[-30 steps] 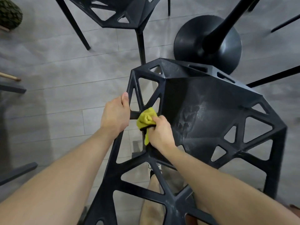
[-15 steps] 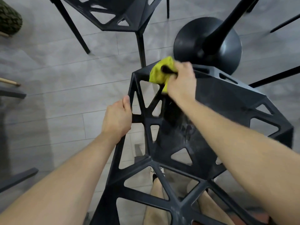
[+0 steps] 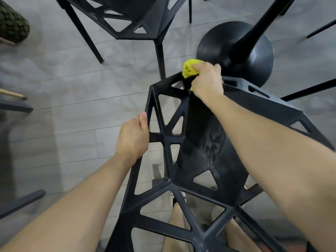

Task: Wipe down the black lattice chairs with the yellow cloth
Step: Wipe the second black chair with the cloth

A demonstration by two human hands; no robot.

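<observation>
A black lattice chair point(image 3: 200, 157) stands right below me, its dusty seat showing pale smears. My left hand point(image 3: 133, 137) grips the left rim of the chair, thumb up along the frame. My right hand point(image 3: 207, 80) holds a bunched yellow cloth point(image 3: 190, 69) and presses it onto the far front corner of the seat rim. Most of the cloth is hidden under the fingers. A second black lattice chair point(image 3: 131, 17) stands farther off at the top.
A black round pedestal table base point(image 3: 236, 50) sits just beyond the chair's far edge, with thin black legs point(image 3: 309, 91) to its right. A green patterned object point(image 3: 12, 26) is at top left. My bare legs point(image 3: 176, 226) show through the lattice. Grey plank floor lies to the left.
My right hand carried the cloth from the left inner side of the seat up along the frame to the far front corner. My left hand kept its grip on the rim.
</observation>
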